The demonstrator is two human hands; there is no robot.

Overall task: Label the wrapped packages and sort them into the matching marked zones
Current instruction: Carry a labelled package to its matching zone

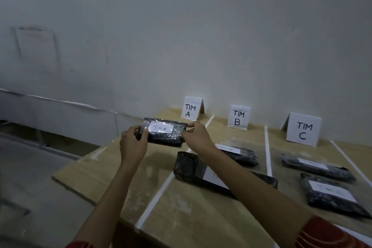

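A black wrapped package point(163, 132) with a white label reading "TIM A" hangs above the left zone of the table. My left hand point(132, 143) grips its left end and my right hand point(196, 137) pinches its right end. Folded cards stand at the back: "TIM A" point(190, 108), "TIM B" point(238, 117), "TIM C" point(303, 129). Two labelled black packages point(193, 167) point(243, 155) lie in the middle zone, partly hidden by my right forearm. Two more labelled packages point(316, 166) point(332, 193) lie in the right zone.
White tape lines point(268, 151) split the cardboard-covered table point(104, 169) into zones. A grey wall rises right behind the cards. The table's left edge drops to the floor point(30, 167). Bare table surface lies under the held package.
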